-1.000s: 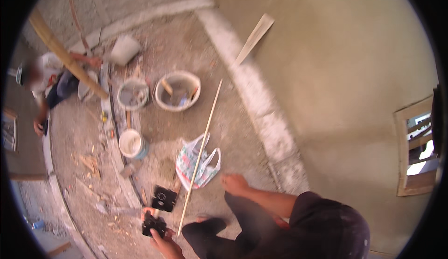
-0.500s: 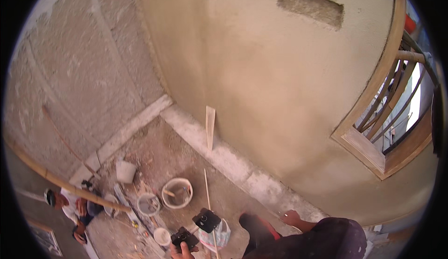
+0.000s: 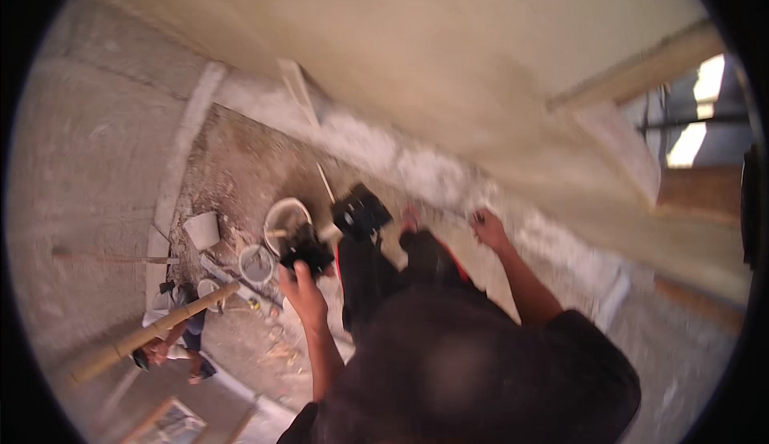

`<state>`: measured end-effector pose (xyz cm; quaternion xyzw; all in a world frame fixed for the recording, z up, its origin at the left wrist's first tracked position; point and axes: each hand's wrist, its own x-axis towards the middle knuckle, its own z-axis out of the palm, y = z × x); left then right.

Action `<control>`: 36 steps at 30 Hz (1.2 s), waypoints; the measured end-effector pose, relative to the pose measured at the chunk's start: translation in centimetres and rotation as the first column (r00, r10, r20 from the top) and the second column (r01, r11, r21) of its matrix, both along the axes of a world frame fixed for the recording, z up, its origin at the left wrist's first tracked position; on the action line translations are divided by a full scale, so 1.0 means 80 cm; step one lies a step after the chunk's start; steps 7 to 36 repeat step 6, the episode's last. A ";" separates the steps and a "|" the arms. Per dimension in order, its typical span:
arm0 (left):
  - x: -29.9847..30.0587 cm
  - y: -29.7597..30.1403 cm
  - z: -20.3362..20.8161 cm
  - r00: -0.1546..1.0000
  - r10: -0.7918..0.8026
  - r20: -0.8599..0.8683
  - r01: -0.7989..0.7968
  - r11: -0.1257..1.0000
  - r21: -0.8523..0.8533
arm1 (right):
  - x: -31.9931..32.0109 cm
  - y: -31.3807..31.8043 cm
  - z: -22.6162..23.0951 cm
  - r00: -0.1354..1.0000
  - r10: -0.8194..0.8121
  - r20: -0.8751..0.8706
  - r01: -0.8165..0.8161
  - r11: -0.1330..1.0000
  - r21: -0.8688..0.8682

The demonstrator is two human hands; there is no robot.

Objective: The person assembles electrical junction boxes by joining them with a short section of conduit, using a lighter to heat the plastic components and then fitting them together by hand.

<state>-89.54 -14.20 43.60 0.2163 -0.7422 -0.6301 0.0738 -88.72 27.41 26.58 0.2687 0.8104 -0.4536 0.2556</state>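
Black boxy device (image 3: 305, 249): blurred, gripped in left hand (image 3: 303, 292) above the floor | right hand (image 3: 489, 229): raised near plastered wall (image 3: 448, 60), grip unclear | around: second black device (image 3: 362, 212), white buckets (image 3: 284, 218), bamboo pole (image 3: 152, 333), another person (image 3: 172, 340) below.

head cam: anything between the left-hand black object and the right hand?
Yes. In the head view, between the black object in the left hand and the right hand lie a second black device and the person's dark-trousered legs.
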 end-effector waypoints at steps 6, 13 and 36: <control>-0.008 -0.014 0.005 0.995 -0.076 0.058 0.066 0.986 0.152 | 0.124 -0.019 -0.017 0.970 -0.242 -0.006 0.242 0.966 0.097; -0.008 -0.014 0.005 0.995 -0.076 0.058 0.066 0.986 0.152 | 0.124 -0.019 -0.017 0.970 -0.242 -0.006 0.242 0.966 0.097; -0.008 -0.014 0.005 0.995 -0.076 0.058 0.066 0.986 0.152 | 0.124 -0.019 -0.017 0.970 -0.242 -0.006 0.242 0.966 0.097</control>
